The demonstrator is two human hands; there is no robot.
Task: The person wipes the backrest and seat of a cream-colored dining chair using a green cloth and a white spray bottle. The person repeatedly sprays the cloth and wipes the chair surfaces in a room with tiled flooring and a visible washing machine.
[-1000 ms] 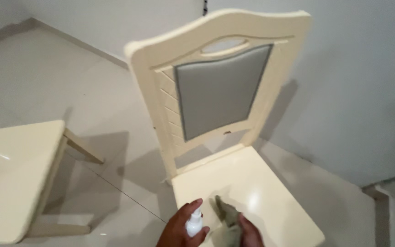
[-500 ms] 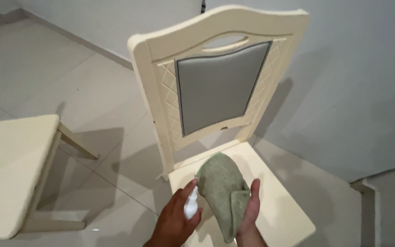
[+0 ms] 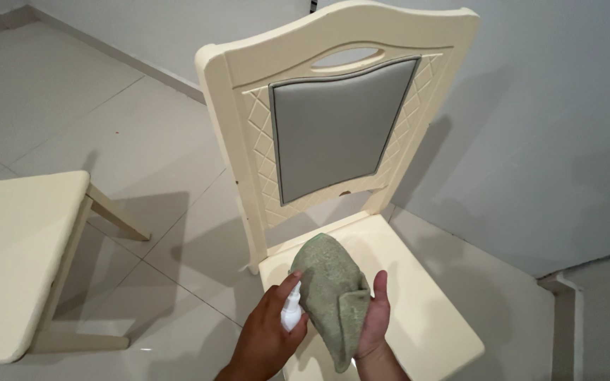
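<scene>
My left hand (image 3: 266, 339) grips a small white spray bottle (image 3: 291, 312), its nozzle pointing at the cloth. My right hand (image 3: 372, 321) holds a green cloth (image 3: 330, 293) draped over its palm, just above the seat. Under both hands stands a cream chair (image 3: 418, 331) with a glossy seat. Its tall backrest has a grey padded panel (image 3: 337, 123) and a cut-out handle at the top.
A second cream chair seat (image 3: 15, 254) stands at the left on splayed legs. The floor is pale tile (image 3: 93, 127). A grey wall (image 3: 552, 141) runs behind the chair, with a step or ledge at the lower right (image 3: 566, 296).
Both hands rose from the frame's bottom edge over the seat. The cloth went from bunched up to spread over my right palm. The bottle moved up beside it.
</scene>
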